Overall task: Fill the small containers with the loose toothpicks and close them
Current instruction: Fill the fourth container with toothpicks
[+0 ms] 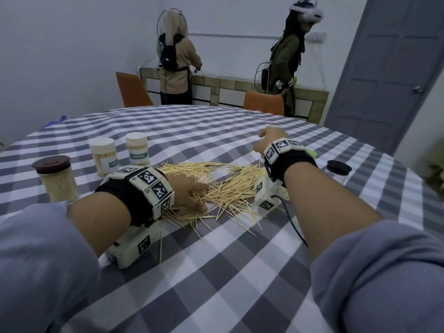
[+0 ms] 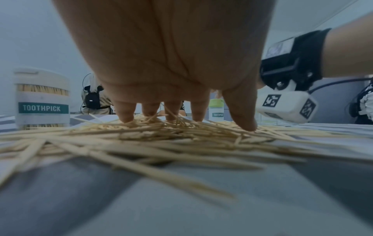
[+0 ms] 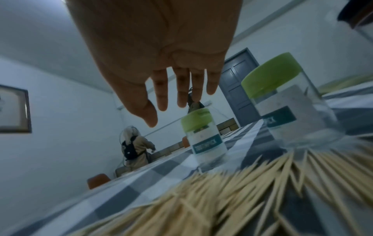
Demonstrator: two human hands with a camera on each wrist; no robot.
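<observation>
Head view looks down; both low wrist views share the toothpicks (image 2: 161,140).

- Two white-capped jars (image 1: 120,153), at 10 o'clock from the toothpick pile.
- One brown-lidded jar (image 1: 57,179), at 9 o'clock.
- Two green-capped jars (image 3: 203,135), seen from the right wrist.
- One loose dark lid (image 1: 338,167), at 3 o'clock.
- Toothpicks (image 1: 228,186): one heap, too many to count.
- Two orange chairs (image 1: 132,92).
- Two bystanders (image 1: 174,61).

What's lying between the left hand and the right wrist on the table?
Loose toothpicks heaped on the checked cloth; the left hand presses into them. The head view shows it.
</observation>
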